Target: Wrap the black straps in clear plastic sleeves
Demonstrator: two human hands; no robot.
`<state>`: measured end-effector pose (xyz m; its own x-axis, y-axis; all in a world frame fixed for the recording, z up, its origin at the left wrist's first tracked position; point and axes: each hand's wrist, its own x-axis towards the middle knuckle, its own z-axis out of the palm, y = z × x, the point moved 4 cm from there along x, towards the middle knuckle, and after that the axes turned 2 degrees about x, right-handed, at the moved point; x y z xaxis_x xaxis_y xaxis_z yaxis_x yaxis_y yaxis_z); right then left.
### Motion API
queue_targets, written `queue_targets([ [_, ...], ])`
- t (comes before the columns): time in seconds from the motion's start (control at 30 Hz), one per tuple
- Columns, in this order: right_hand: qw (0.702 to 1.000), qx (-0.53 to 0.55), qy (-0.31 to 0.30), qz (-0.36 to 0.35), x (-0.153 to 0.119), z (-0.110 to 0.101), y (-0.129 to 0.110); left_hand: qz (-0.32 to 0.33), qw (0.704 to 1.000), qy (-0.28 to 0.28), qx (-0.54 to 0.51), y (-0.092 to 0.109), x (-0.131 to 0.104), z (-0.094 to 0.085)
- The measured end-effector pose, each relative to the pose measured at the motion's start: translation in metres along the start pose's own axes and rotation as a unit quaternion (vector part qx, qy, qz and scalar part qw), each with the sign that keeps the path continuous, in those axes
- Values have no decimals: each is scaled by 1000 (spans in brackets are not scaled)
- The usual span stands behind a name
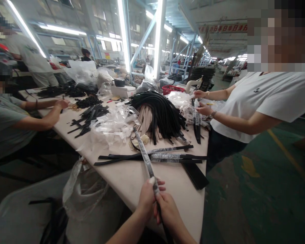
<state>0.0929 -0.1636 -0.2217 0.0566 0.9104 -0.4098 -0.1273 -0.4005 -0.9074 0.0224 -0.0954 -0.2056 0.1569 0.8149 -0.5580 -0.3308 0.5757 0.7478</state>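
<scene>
A long black strap (145,154), partly wrapped in clear plastic film, runs from the table's middle down toward me. My left hand (147,196) grips it, thumb on top of the film. Just below and to the right, my right hand (166,206) is closed on the same strap, close beside the left. Beyond my hands, several wrapped black straps (165,158) lie crosswise on the table. Some wider black pieces (196,175) rest under their right end. A large bundle of black straps (160,113) is heaped behind them.
The pale table (127,179) carries crumpled clear film (112,127) and short black strips (88,117). A person at the right (259,101) holds wrapped straps; another sits at the left (5,125). A white sack (85,189) hangs by the left edge.
</scene>
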Motion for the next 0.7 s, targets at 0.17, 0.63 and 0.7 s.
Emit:
queue_targets([
  [0.17,1000,14,-21,-12,5,-5,2,-48,998,-35,27,-44,-22,-5],
  [0.63,1000,18,-15,3,-16,-27,7,-22,979,-147,-143,124,97,-8],
  [0.7,1000,-3,-10,12,-20,-31,18,15,980,-112,-163,153,125,-2],
])
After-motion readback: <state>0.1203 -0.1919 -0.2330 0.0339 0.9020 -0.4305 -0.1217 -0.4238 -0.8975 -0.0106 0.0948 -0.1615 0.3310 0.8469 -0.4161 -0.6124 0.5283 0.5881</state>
